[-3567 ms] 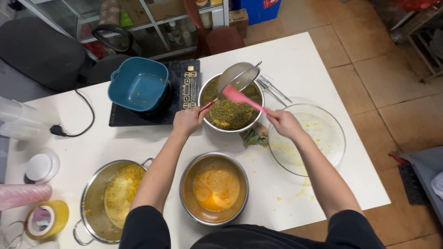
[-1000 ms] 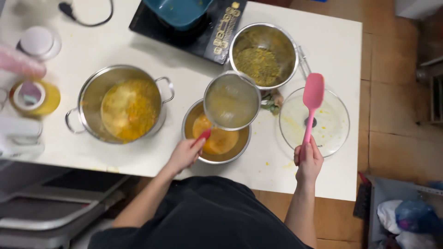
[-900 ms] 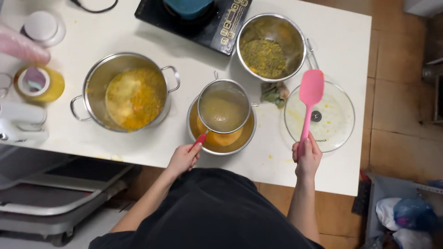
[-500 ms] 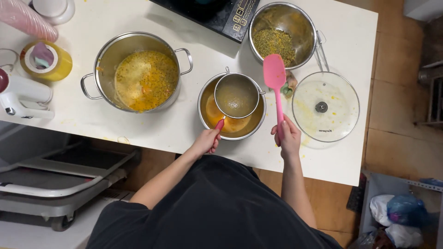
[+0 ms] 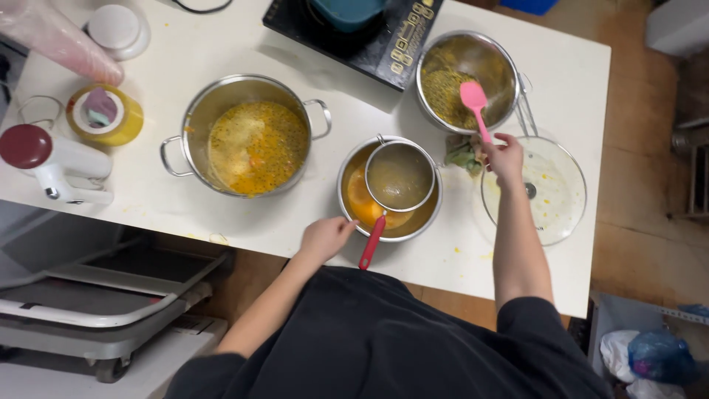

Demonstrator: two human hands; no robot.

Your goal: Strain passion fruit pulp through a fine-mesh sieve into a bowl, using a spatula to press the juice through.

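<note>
Two hands are busy at the white table. The right hand, in the middle right of the frame, is closed around a pink spatula dipped in the top steel bowl. The left hand seems to rest, fingers loosely curled, beside the sieve's red handle, on the rim of the lower bowl.

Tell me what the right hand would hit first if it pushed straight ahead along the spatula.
Most likely the greenish-yellow pulp in the steel bowl: the right hand points the pink spatula into it. Contact is unclear from above.
</note>
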